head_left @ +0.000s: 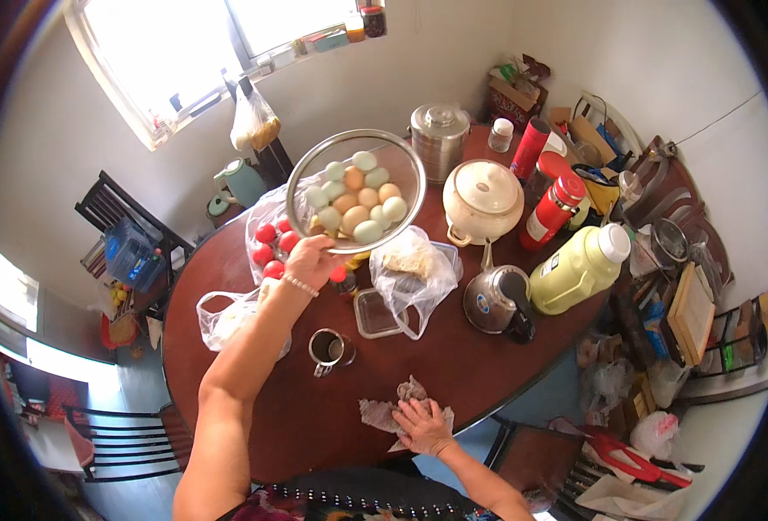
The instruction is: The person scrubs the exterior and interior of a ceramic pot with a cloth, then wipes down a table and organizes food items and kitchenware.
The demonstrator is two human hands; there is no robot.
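Note:
My left hand (311, 263) grips the near rim of a round metal mesh strainer (421, 193), raised above the far part of the table. Several eggs (367, 198), some pale green and some brown, lie in it. My right hand (425, 429) rests with spread fingers on a crumpled greyish cloth (379, 415) near the table's front edge. Between the hands stand a metal mug (332, 347) and a clear rectangular container (375, 315). Red round items (267, 253) in a plastic bag lie just beyond the left hand.
On the dark red table (297, 425), a knotted plastic bag (414, 269) sits mid-table. Rightward stand a metal kettle (492, 300), a yellow-green thermos (577, 269), a cream lidded pot (483, 200) and red flasks (554, 211). A steel canister (440, 143) is behind. Chairs (128, 443) flank the table.

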